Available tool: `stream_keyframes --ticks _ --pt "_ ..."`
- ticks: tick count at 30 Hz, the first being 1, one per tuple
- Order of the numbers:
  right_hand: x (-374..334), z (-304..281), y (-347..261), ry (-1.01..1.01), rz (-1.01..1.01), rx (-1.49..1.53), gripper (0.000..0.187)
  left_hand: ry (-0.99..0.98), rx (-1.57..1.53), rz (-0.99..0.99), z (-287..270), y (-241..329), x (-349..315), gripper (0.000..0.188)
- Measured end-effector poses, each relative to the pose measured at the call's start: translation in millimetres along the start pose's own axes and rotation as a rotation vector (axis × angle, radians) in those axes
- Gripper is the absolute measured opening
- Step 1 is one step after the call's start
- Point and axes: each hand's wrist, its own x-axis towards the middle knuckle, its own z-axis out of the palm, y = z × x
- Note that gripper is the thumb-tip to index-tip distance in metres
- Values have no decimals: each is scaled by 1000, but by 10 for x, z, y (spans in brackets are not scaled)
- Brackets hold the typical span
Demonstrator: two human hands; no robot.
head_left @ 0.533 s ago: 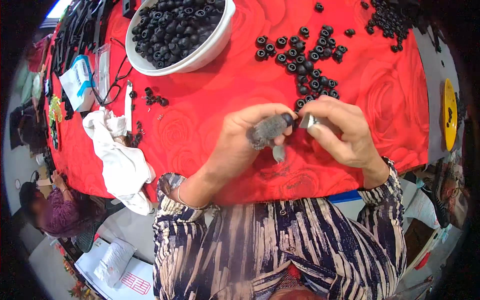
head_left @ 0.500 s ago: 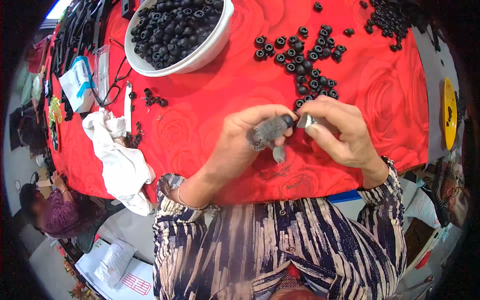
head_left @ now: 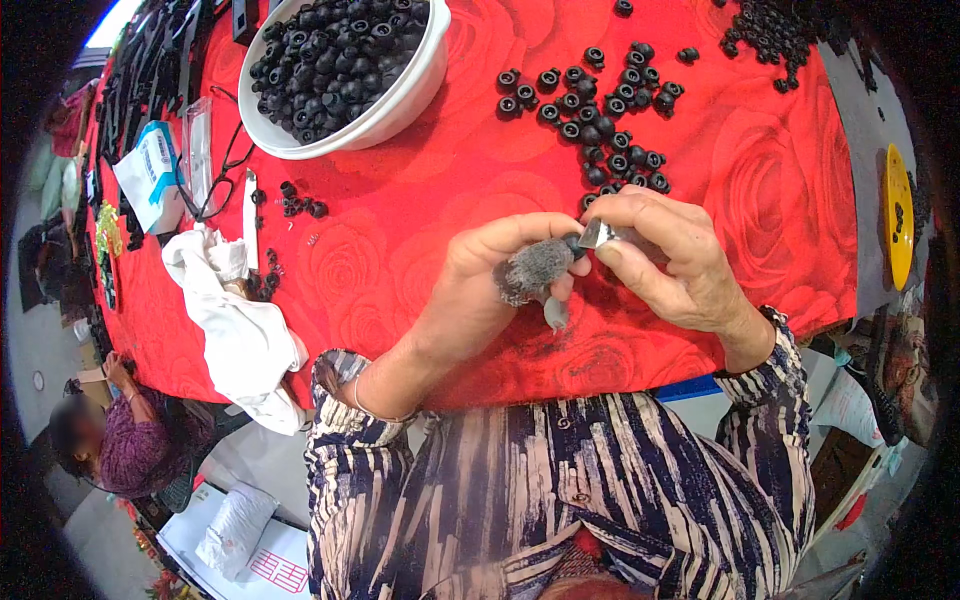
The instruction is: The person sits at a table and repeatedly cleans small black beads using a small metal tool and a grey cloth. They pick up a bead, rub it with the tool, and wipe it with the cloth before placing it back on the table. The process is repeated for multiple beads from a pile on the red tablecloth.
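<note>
Gripping a black part [head_left: 574, 245] (open cloth [head_left: 400, 220] leftward), left fingers [head_left: 522, 228] face right fingers [head_left: 645, 272] pinching a metal piece [head_left: 592, 236].

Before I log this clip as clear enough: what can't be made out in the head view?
Head view: black part in the left hand, largely hidden by the fuzzy grey piece and the metal piece.
Head view: the metal piece's held end, covered by the fingers of the right hand.
Head view: the far rim of the white bowl, cut off by the upper edge.
Head view: pieces on the yellow plate, too small to identify.
</note>
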Motion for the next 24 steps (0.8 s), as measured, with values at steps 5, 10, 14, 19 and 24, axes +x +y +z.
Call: stream_keyframes --ticks 5,10,14,19,24 --pt "7 14 7 31 -2 -8 17 -48 79 20 -60 -11 2 28" --pt "6 -5 -9 9 24 -16 17 -23 130 40 -43 -6 -10 28" --pt "11 -32 -24 -35 34 -13 16 -21 65 6 -26 -2 -15 25" --pt "41 -32 -63 -178 -124 27 16 -23 30 62 -83 8 22 23" --pt "9 -60 -71 41 -64 -35 25 -39 2 -22 -57 32 -8 24"
